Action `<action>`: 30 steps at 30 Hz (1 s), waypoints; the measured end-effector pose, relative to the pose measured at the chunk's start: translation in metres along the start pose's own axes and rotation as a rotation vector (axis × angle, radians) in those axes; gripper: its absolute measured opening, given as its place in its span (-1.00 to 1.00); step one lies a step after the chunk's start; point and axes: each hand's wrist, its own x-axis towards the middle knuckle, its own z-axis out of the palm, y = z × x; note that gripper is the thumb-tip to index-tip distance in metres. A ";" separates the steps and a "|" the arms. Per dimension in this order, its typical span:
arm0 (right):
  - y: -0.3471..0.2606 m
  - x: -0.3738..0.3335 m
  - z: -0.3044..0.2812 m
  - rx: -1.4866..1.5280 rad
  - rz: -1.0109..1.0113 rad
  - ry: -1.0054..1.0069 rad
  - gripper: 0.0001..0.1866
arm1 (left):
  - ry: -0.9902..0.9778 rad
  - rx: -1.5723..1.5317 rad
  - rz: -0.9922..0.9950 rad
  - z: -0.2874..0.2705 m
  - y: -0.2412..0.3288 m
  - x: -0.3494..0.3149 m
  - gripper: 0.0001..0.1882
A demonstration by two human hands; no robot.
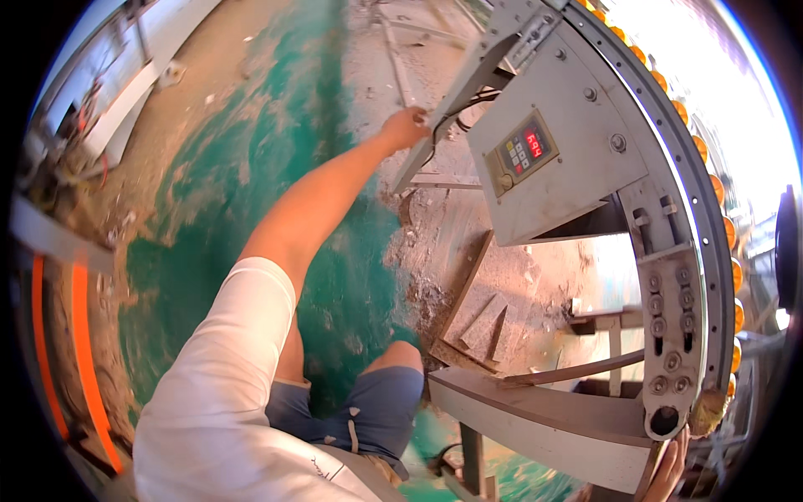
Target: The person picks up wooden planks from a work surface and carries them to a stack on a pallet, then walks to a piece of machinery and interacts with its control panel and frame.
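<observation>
My left arm reaches forward in a white sleeve, and my left hand (406, 129) is at the edge of a grey metal machine leg (452, 99). Its fingers are curled closed; what they hold, if anything, is hidden. A black cable (437, 138) runs close beside the fingertips. To the right of the hand, a small control panel (526, 152) with a lit red display and buttons is set into the grey machine housing (569, 125). At the lower right, my right hand (667, 470) shows only in part, its fingers stretched out against the end of the grey beam (544, 410).
A curved conveyor edge with yellow rollers (717, 189) runs down the right side. Dusty boards (481, 309) lie on the floor under the machine. Orange bars (86, 360) stand at the left. The green floor (335, 284) is streaked with dust.
</observation>
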 end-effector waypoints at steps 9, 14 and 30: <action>0.104 -0.007 0.009 -0.044 0.094 0.209 -0.48 | -0.162 -0.243 0.246 0.011 0.024 0.128 -0.14; 0.146 -0.022 0.021 -0.077 0.112 0.268 -0.48 | -0.160 -0.224 0.138 0.017 0.024 0.142 -0.28; 0.180 -0.037 0.027 0.041 0.152 0.367 -0.42 | -0.405 -0.441 0.183 0.006 0.013 0.153 -0.18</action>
